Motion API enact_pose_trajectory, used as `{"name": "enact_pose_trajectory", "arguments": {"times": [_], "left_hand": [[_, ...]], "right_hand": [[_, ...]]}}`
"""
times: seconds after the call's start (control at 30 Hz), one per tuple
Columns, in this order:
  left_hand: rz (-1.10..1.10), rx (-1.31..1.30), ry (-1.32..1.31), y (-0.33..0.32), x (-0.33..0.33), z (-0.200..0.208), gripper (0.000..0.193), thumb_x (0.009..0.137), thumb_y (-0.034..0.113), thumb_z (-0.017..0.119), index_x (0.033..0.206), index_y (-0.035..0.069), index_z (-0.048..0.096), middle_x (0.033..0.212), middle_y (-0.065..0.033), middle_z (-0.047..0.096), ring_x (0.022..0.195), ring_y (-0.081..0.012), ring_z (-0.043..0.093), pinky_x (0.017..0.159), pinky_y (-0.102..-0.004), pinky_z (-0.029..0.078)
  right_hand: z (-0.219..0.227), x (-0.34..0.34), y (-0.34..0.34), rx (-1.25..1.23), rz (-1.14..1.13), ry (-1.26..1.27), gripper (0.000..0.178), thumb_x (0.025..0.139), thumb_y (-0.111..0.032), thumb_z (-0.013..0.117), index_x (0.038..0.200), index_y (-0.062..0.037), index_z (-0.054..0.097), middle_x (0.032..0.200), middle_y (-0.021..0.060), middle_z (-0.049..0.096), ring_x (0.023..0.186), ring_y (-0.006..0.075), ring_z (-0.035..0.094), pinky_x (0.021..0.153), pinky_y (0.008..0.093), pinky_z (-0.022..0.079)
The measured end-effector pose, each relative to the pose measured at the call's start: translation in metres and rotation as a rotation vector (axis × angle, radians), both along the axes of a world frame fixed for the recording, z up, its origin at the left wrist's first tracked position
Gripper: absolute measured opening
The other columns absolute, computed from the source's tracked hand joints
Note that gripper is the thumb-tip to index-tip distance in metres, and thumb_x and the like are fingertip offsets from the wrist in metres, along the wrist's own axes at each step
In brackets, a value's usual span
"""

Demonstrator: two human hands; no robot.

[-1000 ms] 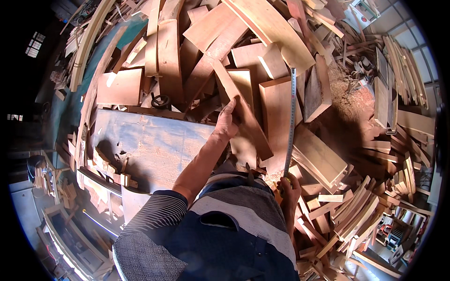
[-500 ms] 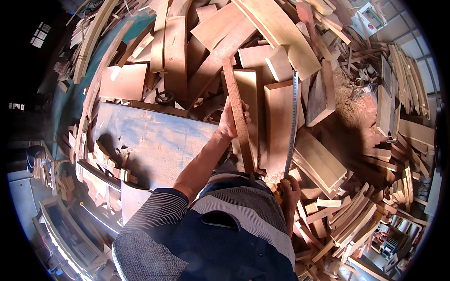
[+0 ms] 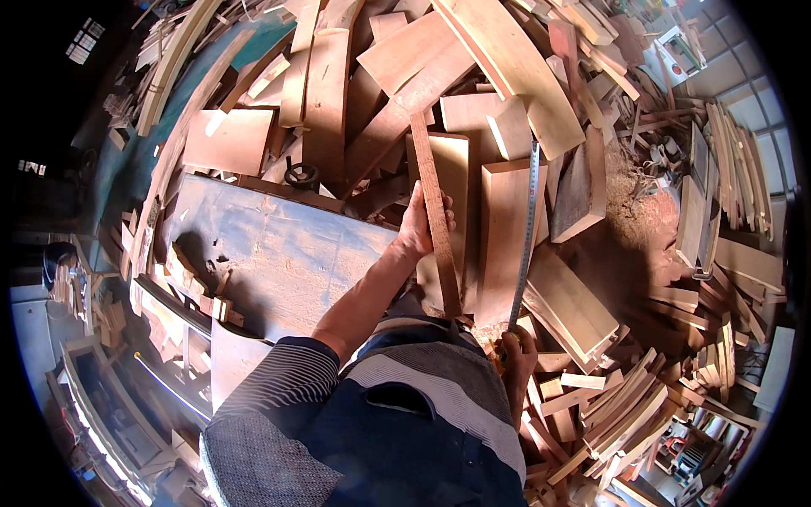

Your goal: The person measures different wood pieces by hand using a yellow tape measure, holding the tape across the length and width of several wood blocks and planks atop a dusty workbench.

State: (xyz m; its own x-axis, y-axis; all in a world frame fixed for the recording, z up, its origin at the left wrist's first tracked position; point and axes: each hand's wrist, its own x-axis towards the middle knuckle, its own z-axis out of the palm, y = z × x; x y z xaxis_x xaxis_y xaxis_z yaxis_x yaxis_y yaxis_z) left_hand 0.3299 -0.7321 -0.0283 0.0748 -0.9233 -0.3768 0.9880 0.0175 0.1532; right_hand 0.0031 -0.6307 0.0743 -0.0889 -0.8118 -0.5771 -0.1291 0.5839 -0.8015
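Note:
My left hand [image 3: 420, 223] is wrapped round a narrow wooden strip [image 3: 437, 215], which stands out lengthwise in front of my body. In my right hand [image 3: 517, 353], low by my right side, is a tape measure [image 3: 502, 348], its case mostly hidden by the fingers. Its blade [image 3: 529, 224] runs out away from me, over a wide plank [image 3: 504, 237], and its far end reaches a pale board block [image 3: 510, 128]. Strip and blade are apart, roughly side by side. Another board [image 3: 452, 160] lies beneath the strip.
A dusty machine table [image 3: 279, 245] spreads to the left, with a black handwheel [image 3: 302, 175] at its far edge. Boards and offcuts pile up ahead. Sawdust [image 3: 627, 198] heaps at the right, near stacked slats [image 3: 621, 406]. A thick short beam [image 3: 573, 308] lies right of the blade.
The view has shifted slightly, so the surroundings sit a little differently. Both hands keep their hold, with the strip and the extended blade in nearly the same places.

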Motion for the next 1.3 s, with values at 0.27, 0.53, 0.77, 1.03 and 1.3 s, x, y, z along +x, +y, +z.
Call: {"name": "enact_pose_trajectory", "arguments": {"times": [0.27,0.53,0.77,1.03,1.3], "left_hand": [[-0.065,0.105,-0.088,0.001,0.002,0.006,0.055,0.098,0.071,0.051,0.103,0.018,0.063,0.089,-0.0048,0.065,0.069,-0.0226,0.062,0.061,-0.0392,0.054],[-0.458,0.078,-0.476,-0.008,0.029,0.065,0.056,0.103,0.064,0.05,0.121,0.013,0.062,0.089,-0.0099,0.069,0.065,-0.0194,0.065,0.056,-0.0313,0.055],[-0.493,0.022,-0.533,-0.012,0.038,0.109,0.056,0.104,0.064,0.047,0.113,0.011,0.063,0.087,-0.0091,0.067,0.055,-0.0169,0.06,0.049,-0.0309,0.05],[-0.493,-0.051,-0.519,-0.002,0.053,0.116,0.059,0.104,0.066,0.045,0.113,0.012,0.064,0.086,-0.0086,0.067,0.054,-0.0171,0.059,0.047,-0.0298,0.045],[-0.444,-0.03,-0.522,0.009,0.062,0.12,0.058,0.103,0.066,0.046,0.115,0.013,0.064,0.085,-0.0089,0.066,0.053,-0.0177,0.06,0.047,-0.0295,0.045]], "right_hand": [[0.007,-0.003,-0.004,-0.106,0.171,0.065,0.04,0.085,-0.016,0.074,0.12,0.0027,0.068,0.086,0.0025,0.066,0.073,0.0091,0.059,0.066,0.0238,0.047],[0.075,-0.054,-0.062,-0.288,0.385,0.228,0.044,0.083,-0.006,0.082,0.122,0.0038,0.067,0.095,0.0001,0.065,0.079,0.0061,0.056,0.067,0.0226,0.047],[0.115,-0.106,-0.103,-0.537,0.628,0.664,0.04,0.077,-0.009,0.081,0.114,0.0021,0.07,0.1,0.0099,0.067,0.081,0.0198,0.06,0.076,0.0336,0.051],[0.13,-0.106,-0.137,-0.714,0.732,0.722,0.042,0.075,-0.005,0.079,0.116,-0.001,0.069,0.111,0.0135,0.068,0.098,0.0285,0.067,0.087,0.0381,0.054],[0.143,-0.093,-0.149,-0.783,0.749,0.768,0.044,0.074,-0.002,0.08,0.116,-0.0017,0.07,0.111,0.0127,0.068,0.096,0.0262,0.068,0.085,0.0361,0.055]]}}
